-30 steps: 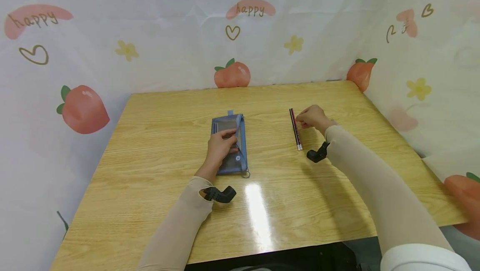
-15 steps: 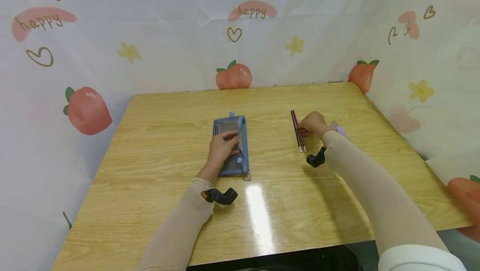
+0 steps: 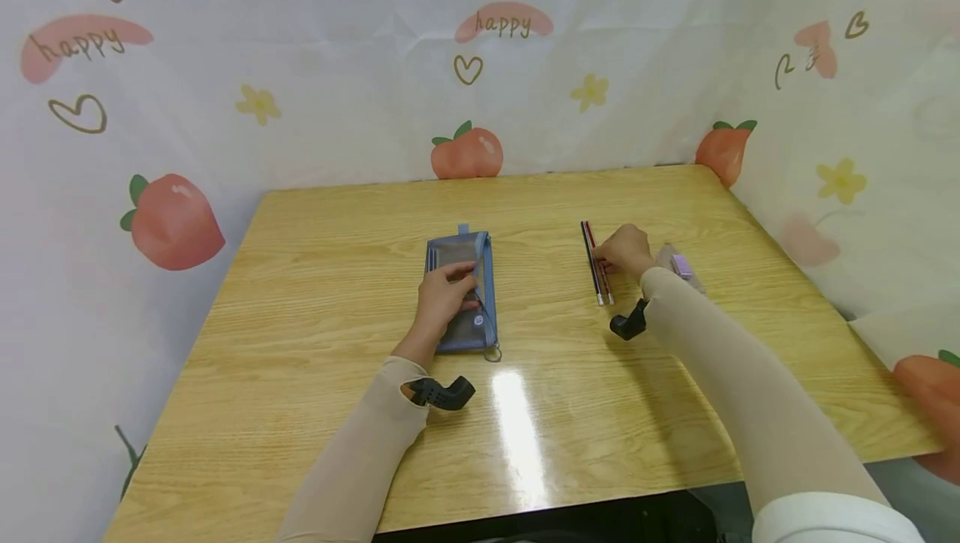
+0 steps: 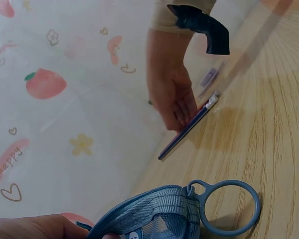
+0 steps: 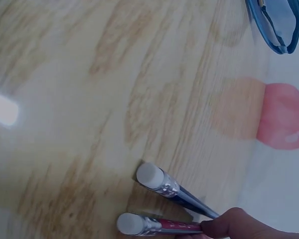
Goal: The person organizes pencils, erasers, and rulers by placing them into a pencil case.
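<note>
A blue-grey mesh zip pouch [image 3: 463,333] lies in the middle of the table, its zip side parted. My left hand [image 3: 441,301] holds the mouth's edge between thumb and fingers; the left wrist view shows the lifted edge of the pouch [image 4: 154,206]. To the right, two pencils with white erasers lie side by side, a dark one [image 5: 187,200] and a red one [image 5: 174,226]. My right hand [image 3: 628,249] pinches the red pencil, thumb on its shaft. The dark pencil [image 3: 591,259] lies just left of it, apart from the thumb. Some fingertips are hidden.
Right of my right hand lies a purple block [image 3: 681,266] on a flat greyish piece [image 3: 664,255], partly behind the sleeve. A metal-looking ring [image 3: 492,354] hangs from the pouch's near corner. A printed cloth [image 3: 360,109] backs the wooden table [image 3: 315,276].
My right hand has come onto the red pencil, and the two pencils' eraser ends have spread apart slightly. The purple block has come into view behind the wrist. My left hand keeps its hold.
</note>
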Motion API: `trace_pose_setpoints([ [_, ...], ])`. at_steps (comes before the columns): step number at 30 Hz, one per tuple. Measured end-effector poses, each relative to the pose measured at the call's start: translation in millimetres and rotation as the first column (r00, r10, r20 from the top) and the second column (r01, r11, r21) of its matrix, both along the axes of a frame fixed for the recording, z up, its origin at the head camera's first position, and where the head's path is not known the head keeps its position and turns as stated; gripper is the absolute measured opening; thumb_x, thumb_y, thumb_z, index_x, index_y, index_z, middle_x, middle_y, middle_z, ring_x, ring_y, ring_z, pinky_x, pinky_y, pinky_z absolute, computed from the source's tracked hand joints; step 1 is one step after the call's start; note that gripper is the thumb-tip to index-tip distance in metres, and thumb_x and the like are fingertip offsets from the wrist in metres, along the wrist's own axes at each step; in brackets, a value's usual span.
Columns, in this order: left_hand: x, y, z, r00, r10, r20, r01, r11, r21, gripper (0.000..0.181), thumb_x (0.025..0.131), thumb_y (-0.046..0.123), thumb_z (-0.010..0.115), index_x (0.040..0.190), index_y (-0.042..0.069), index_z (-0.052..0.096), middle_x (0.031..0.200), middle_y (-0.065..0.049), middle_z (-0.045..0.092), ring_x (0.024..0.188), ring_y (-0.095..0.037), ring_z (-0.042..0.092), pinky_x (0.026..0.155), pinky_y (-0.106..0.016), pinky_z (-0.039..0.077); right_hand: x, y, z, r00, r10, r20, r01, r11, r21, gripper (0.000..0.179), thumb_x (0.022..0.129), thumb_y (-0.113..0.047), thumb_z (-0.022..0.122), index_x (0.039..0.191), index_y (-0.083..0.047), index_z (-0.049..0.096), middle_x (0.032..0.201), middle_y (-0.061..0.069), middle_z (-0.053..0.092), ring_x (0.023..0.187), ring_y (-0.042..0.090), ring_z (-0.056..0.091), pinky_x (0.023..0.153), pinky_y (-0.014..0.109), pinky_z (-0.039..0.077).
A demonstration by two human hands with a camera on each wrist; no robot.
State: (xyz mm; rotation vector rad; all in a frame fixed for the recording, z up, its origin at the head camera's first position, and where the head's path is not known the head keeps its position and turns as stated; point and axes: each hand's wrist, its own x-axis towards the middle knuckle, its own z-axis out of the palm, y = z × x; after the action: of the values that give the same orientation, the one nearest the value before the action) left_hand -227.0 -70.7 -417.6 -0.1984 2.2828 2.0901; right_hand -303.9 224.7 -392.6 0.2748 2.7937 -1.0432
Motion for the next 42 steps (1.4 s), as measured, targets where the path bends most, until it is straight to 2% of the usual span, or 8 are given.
trace_pose_setpoints([
  [4, 0.9, 0.2, 0.1, 1.0, 0.005, 0.0, -0.005, 1.0, -0.009, 0.031, 0.081, 0.003, 0.06, 0.111, 0.007, 0.064, 0.098, -0.009, 0.057, 0.073, -0.021, 0.06, 0.058, -0.028, 0.057, 1.3, -1, -2.8, 0.999, -0.001, -0.039, 0.004, 0.997, 0.079, 0.028, 0.078, -0.022, 0.069, 0.083, 0.005, 0.067, 0.076, 0.013, 0.064, 0.064, 0.019, 0.058, 0.066, 0.032, 0.052],
  [7, 1.0, 0.2, -0.5, 1.0, 0.007, -0.001, -0.007, 1.0, -0.01, 0.031, 0.081, 0.004, 0.06, 0.111, 0.007, 0.064, 0.098, -0.008, 0.057, 0.073, -0.02, 0.06, 0.058, -0.028, 0.057, 2.0, -1, -4.2, 0.999, -0.011, -0.048, 0.014, 0.998, 0.063, 0.027, 0.078, -0.022, 0.069, 0.082, 0.004, 0.066, 0.074, 0.012, 0.064, 0.061, 0.019, 0.06, 0.064, 0.031, 0.053],
  [13, -0.4, -0.1, -1.2, 1.0, 0.005, -0.002, -0.005, 1.0, -0.008, 0.031, 0.08, 0.004, 0.06, 0.111, 0.008, 0.064, 0.097, -0.008, 0.057, 0.074, -0.021, 0.061, 0.058, -0.028, 0.057, 1.1, 2, -5.7, 0.999, -0.045, -0.031, 0.044, 0.999, -0.021, 0.028, 0.078, -0.022, 0.068, 0.086, 0.005, 0.066, 0.072, 0.01, 0.065, 0.057, 0.016, 0.063, 0.054, 0.022, 0.053],
  [17, -1.8, -0.8, -1.9, 1.0, 0.003, -0.001, -0.003, 1.0, -0.004, 0.032, 0.08, 0.004, 0.06, 0.112, 0.007, 0.063, 0.1, -0.01, 0.058, 0.077, -0.023, 0.062, 0.058, -0.028, 0.057, -0.1, 3, -5.4, 0.998, -0.069, -0.001, 0.069, 0.995, -0.075, 0.031, 0.079, -0.023, 0.068, 0.09, 0.006, 0.064, 0.074, 0.011, 0.065, 0.059, 0.017, 0.064, 0.059, 0.025, 0.056],
  [23, -2.3, -1.4, -1.8, 1.0, -0.004, 0.003, 0.004, 1.0, -0.006, 0.033, 0.081, 0.004, 0.06, 0.114, 0.007, 0.062, 0.103, -0.013, 0.058, 0.081, -0.025, 0.062, 0.058, -0.028, 0.057, 2.6, 3, -2.2, 0.996, -0.076, 0.034, 0.079, 0.992, -0.1, 0.031, 0.08, -0.023, 0.067, 0.092, 0.005, 0.063, 0.081, 0.014, 0.066, 0.063, 0.019, 0.065, 0.07, 0.032, 0.056],
  [33, -2.6, -0.2, -1.3, 1.0, 0.0, 0.002, 0.0, 1.0, -0.009, 0.032, 0.081, 0.004, 0.06, 0.113, 0.008, 0.063, 0.101, -0.01, 0.058, 0.078, -0.023, 0.062, 0.058, -0.028, 0.057, 7.3, 4, 0.7, 0.996, -0.09, 0.03, 0.093, 0.986, -0.138, 0.035, 0.079, -0.026, 0.066, 0.095, 0.006, 0.065, 0.072, 0.008, 0.066, 0.068, 0.02, 0.064, 0.069, 0.034, 0.055],
  [39, -2.4, -0.6, -1.5, 1.0, 0.0, 0.005, 0.0, 1.0, -0.004, 0.032, 0.081, 0.004, 0.06, 0.113, 0.007, 0.063, 0.102, -0.01, 0.058, 0.08, -0.026, 0.062, 0.058, -0.028, 0.057, 16.0, 2, 0.7, 0.999, -0.042, 0.033, 0.047, 0.981, -0.186, 0.038, 0.083, -0.026, 0.063, 0.105, 0.004, 0.064, 0.082, 0.011, 0.067, 0.074, 0.02, 0.065, 0.071, 0.035, 0.055],
  [42, -2.4, -1.1, -1.5, 1.0, -0.002, 0.005, 0.002, 1.0, 0.007, 0.033, 0.081, 0.003, 0.059, 0.114, 0.006, 0.062, 0.102, -0.012, 0.057, 0.085, -0.028, 0.061, 0.058, -0.028, 0.057, 20.9, -2, -2.1, 0.998, -0.013, 0.062, 0.03, 0.962, -0.272, 0.038, 0.084, -0.021, 0.062, 0.111, 0.006, 0.06, 0.091, 0.015, 0.066, 0.075, 0.018, 0.064, 0.074, 0.034, 0.055],
])
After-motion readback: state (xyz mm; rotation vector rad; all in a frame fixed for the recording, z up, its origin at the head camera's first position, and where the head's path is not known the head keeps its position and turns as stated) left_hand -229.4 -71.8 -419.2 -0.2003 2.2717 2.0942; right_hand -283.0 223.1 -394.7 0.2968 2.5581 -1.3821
